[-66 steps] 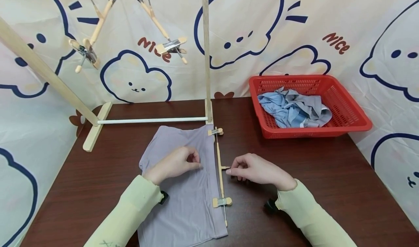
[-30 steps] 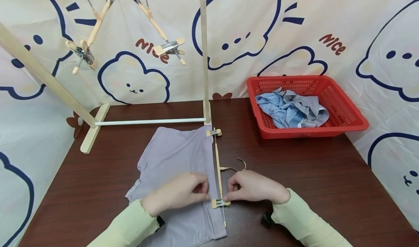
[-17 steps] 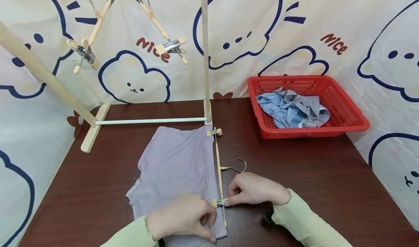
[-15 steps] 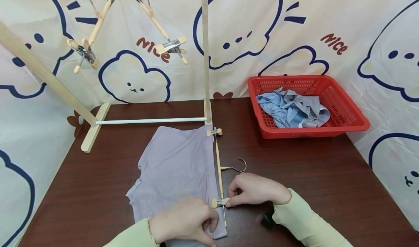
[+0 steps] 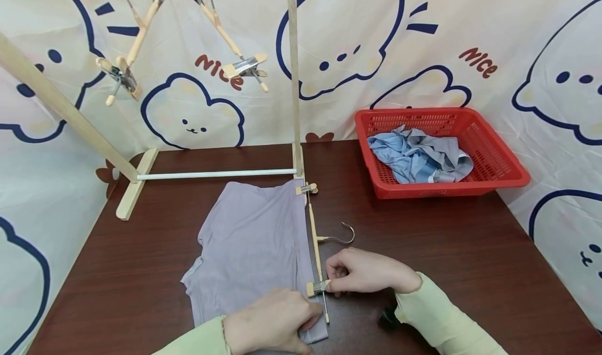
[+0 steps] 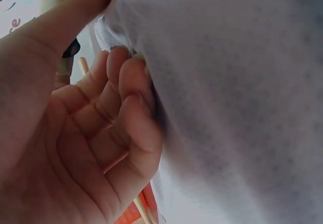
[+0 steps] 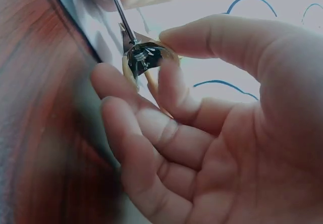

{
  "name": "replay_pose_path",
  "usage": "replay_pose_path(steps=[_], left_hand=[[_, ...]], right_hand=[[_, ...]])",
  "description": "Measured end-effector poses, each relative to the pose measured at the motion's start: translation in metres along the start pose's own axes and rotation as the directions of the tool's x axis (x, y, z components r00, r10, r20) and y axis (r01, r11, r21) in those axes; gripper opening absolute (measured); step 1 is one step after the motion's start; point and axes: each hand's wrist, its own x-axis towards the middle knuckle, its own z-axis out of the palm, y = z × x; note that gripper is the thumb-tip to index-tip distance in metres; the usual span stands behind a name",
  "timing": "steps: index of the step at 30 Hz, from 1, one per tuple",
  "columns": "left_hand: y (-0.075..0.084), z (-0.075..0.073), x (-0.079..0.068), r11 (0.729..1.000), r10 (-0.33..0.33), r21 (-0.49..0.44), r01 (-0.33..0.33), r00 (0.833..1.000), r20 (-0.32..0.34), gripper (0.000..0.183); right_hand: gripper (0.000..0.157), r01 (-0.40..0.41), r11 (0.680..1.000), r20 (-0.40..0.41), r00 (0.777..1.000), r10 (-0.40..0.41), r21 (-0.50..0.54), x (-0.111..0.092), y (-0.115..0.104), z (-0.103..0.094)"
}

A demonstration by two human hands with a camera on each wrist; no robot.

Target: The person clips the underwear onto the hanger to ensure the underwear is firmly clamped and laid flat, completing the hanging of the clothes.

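Note:
Lavender-grey shorts [image 5: 254, 235] lie flat, waistband along the right side. A wooden clip hanger [image 5: 313, 224] lies alongside, its metal hook pointing right. Its far clip [image 5: 307, 189] sits over the far waistband corner. My right hand [image 5: 371, 272] pinches the near clip [image 5: 316, 288] between thumb and index finger; the clip's other end overlaps the waistband. In the right wrist view, the clip [image 7: 145, 57] shows between those fingertips. My left hand [image 5: 275, 321] grips the shorts at the near waistband end. The left wrist view shows its curled fingers [image 6: 139, 128] against the cloth [image 6: 227, 82].
A wooden rack with a white lower bar [image 5: 216, 174] stands at the back left. Two clip hangers [image 5: 235, 44] hang above it. A red basket [image 5: 451, 190] of blue and grey clothes [image 5: 418, 156] stands at the back right of the brown table [image 5: 414, 224].
My right hand has left the hook and taken hold of the near clip, which has shifted slightly. My left hand has slid toward me along the waistband to its near end and gripped the shorts.

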Motion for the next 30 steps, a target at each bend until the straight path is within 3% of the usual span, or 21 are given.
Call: replay_pose_path(steps=[4, 8, 14, 23, 27, 30], left_hand=[[0.0, 0.0, 0.001, 0.999, -0.03, -0.014, 0.03, 0.999, 0.013, 0.039], [0.0, -0.001, 0.002, 0.999, -0.021, -0.027, 0.022, 1.0, 0.005, 0.033], [0.0, -0.005, 0.005, 0.999, -0.028, -0.041, 0.029, 0.999, 0.043, 0.028], [-0.011, -0.012, 0.002, 0.969, -0.09, -0.218, 0.119, 0.987, 0.137, 0.031], [-0.015, -0.015, -0.002, 0.945, -0.107, -0.295, 0.143, 0.985, 0.133, 0.036], [-0.018, -0.016, -0.004, 0.939, -0.095, -0.32, 0.126, 0.99, 0.108, 0.038]], right_hand=[[0.007, -0.065, 0.996, 0.004, 0.998, 0.065, 0.059, -0.001, 0.004, 0.0], [0.005, -0.053, 0.997, 0.023, 0.998, 0.052, 0.049, -0.002, 0.004, -0.003], [0.019, -0.021, 0.997, 0.105, 0.994, 0.014, 0.069, -0.001, 0.004, -0.006], [0.029, -0.037, 0.994, 0.147, 0.989, 0.021, 0.105, 0.0, 0.007, -0.008], [0.034, -0.041, 0.993, 0.165, 0.986, 0.022, 0.108, 0.001, 0.008, -0.007], [0.031, -0.067, 0.989, 0.185, 0.982, 0.042, 0.132, 0.0, 0.009, -0.007]])
